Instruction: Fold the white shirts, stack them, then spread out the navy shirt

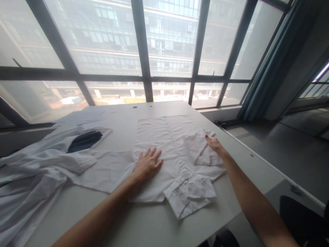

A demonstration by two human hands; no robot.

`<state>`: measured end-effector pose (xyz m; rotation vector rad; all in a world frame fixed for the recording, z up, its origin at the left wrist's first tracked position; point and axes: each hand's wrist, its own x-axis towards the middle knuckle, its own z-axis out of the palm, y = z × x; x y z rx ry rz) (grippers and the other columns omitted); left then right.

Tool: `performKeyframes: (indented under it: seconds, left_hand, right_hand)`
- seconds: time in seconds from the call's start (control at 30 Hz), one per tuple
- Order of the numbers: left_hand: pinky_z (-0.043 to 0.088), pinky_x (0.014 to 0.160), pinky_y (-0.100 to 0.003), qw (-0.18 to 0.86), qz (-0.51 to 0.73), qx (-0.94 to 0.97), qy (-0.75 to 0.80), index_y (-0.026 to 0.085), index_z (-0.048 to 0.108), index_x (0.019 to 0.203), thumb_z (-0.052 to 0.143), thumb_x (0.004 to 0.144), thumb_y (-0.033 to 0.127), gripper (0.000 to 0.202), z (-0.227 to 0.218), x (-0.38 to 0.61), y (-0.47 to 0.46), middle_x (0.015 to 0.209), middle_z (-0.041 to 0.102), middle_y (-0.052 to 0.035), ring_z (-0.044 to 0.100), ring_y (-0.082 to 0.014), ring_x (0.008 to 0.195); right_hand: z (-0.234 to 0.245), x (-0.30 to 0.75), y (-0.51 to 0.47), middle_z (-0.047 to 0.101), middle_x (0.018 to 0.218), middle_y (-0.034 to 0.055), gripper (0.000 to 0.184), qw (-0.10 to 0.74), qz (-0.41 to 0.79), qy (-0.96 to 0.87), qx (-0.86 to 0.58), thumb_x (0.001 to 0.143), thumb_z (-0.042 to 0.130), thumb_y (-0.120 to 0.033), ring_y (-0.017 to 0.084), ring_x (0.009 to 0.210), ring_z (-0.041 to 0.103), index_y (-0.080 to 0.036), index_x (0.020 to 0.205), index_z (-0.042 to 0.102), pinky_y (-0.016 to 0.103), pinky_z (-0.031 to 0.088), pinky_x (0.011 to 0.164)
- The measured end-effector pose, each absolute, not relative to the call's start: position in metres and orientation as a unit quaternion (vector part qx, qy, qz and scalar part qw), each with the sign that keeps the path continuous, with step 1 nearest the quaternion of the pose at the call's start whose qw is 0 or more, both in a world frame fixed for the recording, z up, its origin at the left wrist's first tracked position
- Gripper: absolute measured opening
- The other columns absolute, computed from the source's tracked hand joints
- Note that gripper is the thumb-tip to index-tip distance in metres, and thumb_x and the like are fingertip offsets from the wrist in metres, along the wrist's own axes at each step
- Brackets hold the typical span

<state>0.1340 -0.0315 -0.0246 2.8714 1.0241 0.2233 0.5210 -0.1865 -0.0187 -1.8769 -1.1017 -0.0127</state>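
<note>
A white gathered blouse (156,135) lies spread on the white table, with a puckered seam running down its middle. My left hand (148,163) rests flat on the body of the blouse, fingers spread. At the right side, my right hand (215,144) pinches the edge of one short sleeve (199,149), which is folded inward over the body. The other sleeve (192,193) lies creased near the table's front edge. Beside my left forearm, more white cloth (108,168) reaches under or against the blouse; which of these, I cannot tell.
Rumpled white garments (38,175) and a dark folded cloth (86,140) cover the left of the table (123,226). Large windows (169,41) stand behind it. A blue-grey curtain (269,65) hangs at right. Near the lower right corner is a black chair (300,216).
</note>
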Motion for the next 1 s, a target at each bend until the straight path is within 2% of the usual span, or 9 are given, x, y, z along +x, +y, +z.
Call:
performKeyframes:
  seconds: [0.1,0.23,0.37,0.43,0.57,0.73,0.87,0.93,1.0]
  left_hand:
    - [0.017,0.119,-0.066,0.046,0.070,0.938,0.336,0.029,0.043,0.155,0.042,0.102,0.050,0.058,-0.024,0.134,-0.032,0.165,0.032,-0.0107,0.022,-0.0376,0.154]
    - [0.016,0.119,-0.067,0.050,0.068,0.937,0.338,0.029,0.043,0.155,0.042,0.102,0.051,0.058,-0.022,0.134,-0.033,0.165,0.032,-0.0104,0.021,-0.0377,0.154]
    - [0.016,0.119,-0.067,0.050,0.072,0.938,0.335,0.029,0.043,0.155,0.041,0.102,0.052,0.058,-0.024,0.134,-0.033,0.165,0.032,-0.0104,0.021,-0.0374,0.154]
    - [0.016,0.119,-0.067,0.049,0.075,0.938,0.334,0.029,0.043,0.155,0.040,0.102,0.052,0.058,-0.024,0.134,-0.033,0.166,0.031,-0.0104,0.021,-0.0373,0.154]
    - [0.017,0.118,-0.068,0.052,0.075,0.938,0.333,0.029,0.044,0.155,0.040,0.102,0.052,0.058,-0.024,0.134,-0.033,0.166,0.031,-0.0106,0.022,-0.0377,0.154]
    - [0.016,0.118,-0.067,0.053,0.072,0.938,0.334,0.028,0.044,0.155,0.040,0.102,0.052,0.058,-0.022,0.134,-0.035,0.166,0.031,-0.0109,0.021,-0.0380,0.154]
    - [0.015,0.119,-0.067,0.057,0.071,0.938,0.336,0.028,0.044,0.155,0.041,0.102,0.051,0.058,-0.023,0.134,-0.035,0.166,0.030,-0.0112,0.020,-0.0379,0.154]
    - [0.015,0.119,-0.067,0.058,0.071,0.938,0.334,0.029,0.043,0.155,0.041,0.102,0.050,0.057,-0.024,0.134,-0.035,0.166,0.030,-0.0112,0.019,-0.0380,0.154]
    - [0.015,0.119,-0.067,0.056,0.073,0.939,0.333,0.029,0.043,0.155,0.041,0.102,0.050,0.057,-0.024,0.133,-0.034,0.166,0.030,-0.0112,0.020,-0.0382,0.154]
  right_hand:
    - [-0.017,0.521,-0.184,0.070,0.122,0.0248,0.081,0.471,0.013,-0.417,-0.777,0.088,0.041,-0.080,0.040,0.122,0.062,-0.011,0.117,0.072,0.054,0.048,0.105]
    - [-0.019,0.514,-0.178,0.053,0.149,0.0222,0.084,0.470,-0.008,-0.390,-0.792,0.091,0.034,-0.078,0.037,0.144,0.041,-0.014,0.138,0.060,0.059,0.028,0.119]
    - [-0.032,0.505,-0.172,0.053,0.144,0.0260,0.075,0.417,0.003,-0.299,-0.859,0.091,0.039,-0.075,0.047,0.146,0.030,-0.018,0.128,0.068,0.082,0.009,0.109]
    - [-0.039,0.502,-0.170,0.058,0.136,0.0266,0.068,0.398,0.031,-0.305,-0.865,0.091,0.042,-0.073,0.049,0.146,0.029,-0.017,0.117,0.073,0.086,0.004,0.105]
    - [-0.045,0.497,-0.166,0.061,0.131,0.0266,0.060,0.401,0.005,-0.339,-0.851,0.092,0.049,-0.066,0.047,0.143,0.036,-0.014,0.110,0.072,0.082,0.006,0.110]
    - [-0.026,0.478,-0.166,0.041,0.154,0.0292,0.066,0.418,-0.086,-0.375,-0.823,0.095,0.045,-0.057,0.044,0.145,0.035,-0.010,0.140,0.055,0.073,0.018,0.115]
    - [0.000,0.451,-0.171,0.029,0.165,0.0192,0.065,0.415,-0.131,-0.519,-0.736,0.098,0.044,-0.043,0.034,0.155,0.019,-0.015,0.156,0.037,0.062,0.016,0.122]
    - [0.010,0.432,-0.174,0.030,0.166,0.0137,0.061,0.399,-0.092,-0.625,-0.664,0.099,0.045,-0.035,0.030,0.156,0.019,-0.020,0.158,0.036,0.059,0.015,0.124]
    - [0.018,0.410,-0.177,0.039,0.162,0.0101,0.055,0.386,-0.004,-0.722,-0.575,0.100,0.046,-0.029,0.026,0.154,0.027,-0.024,0.155,0.043,0.053,0.023,0.124]
